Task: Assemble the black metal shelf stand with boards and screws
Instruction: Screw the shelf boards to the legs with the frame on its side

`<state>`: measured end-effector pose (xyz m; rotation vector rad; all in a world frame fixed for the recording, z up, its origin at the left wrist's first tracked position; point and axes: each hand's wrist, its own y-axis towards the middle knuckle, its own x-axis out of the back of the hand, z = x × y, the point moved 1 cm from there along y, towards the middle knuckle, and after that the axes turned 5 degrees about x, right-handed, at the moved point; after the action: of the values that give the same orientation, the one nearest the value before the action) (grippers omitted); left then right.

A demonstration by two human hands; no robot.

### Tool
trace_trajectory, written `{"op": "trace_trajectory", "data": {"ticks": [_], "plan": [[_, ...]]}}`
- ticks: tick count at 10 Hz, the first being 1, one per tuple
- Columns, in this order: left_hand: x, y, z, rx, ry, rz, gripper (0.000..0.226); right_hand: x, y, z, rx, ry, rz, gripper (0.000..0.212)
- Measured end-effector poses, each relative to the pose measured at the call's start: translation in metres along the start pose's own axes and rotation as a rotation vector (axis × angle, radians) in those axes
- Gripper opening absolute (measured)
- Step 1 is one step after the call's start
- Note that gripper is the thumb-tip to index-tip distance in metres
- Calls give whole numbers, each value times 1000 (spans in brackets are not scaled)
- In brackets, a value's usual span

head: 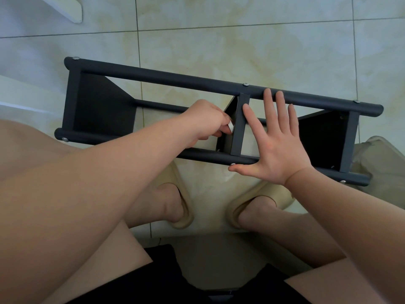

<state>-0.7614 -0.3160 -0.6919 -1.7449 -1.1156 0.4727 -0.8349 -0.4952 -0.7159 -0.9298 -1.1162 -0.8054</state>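
Note:
The black metal shelf stand point(166, 79) lies on its side on the tiled floor, its long tubes running left to right with silver screw heads along them. Three dark boards sit between the tubes; the middle board point(240, 126) stands under a black crossbar. My left hand point(206, 121) reaches in beside that crossbar and pinches a small pale object point(230, 127); what it is I cannot tell. My right hand point(276, 139) lies flat with fingers spread, its palm over the gap right of the crossbar and its thumb on the near tube.
My two feet in beige slippers point(178, 207) stand on the floor just in front of the stand. A white furniture edge point(72, 9) shows at the top left. A clear plastic bag point(381, 154) lies at the stand's right end.

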Motion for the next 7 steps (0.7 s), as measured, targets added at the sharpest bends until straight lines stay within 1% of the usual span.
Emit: {"op": "trace_trajectory", "data": {"ticks": [2,3,5,7], "plan": [[0,1,0,52,35,37,19,-1,0,0,6,-14,-8,124],[-1,0,1,82,25,79,14,-2,0,0,6,-11,-16,124],[1,-1,1,107,58,124,17,-2,0,-1,10,-16,-23,123],[1,-1,-1,81,177,66,19,-2,-1,0,14,-16,-30,122]]}}
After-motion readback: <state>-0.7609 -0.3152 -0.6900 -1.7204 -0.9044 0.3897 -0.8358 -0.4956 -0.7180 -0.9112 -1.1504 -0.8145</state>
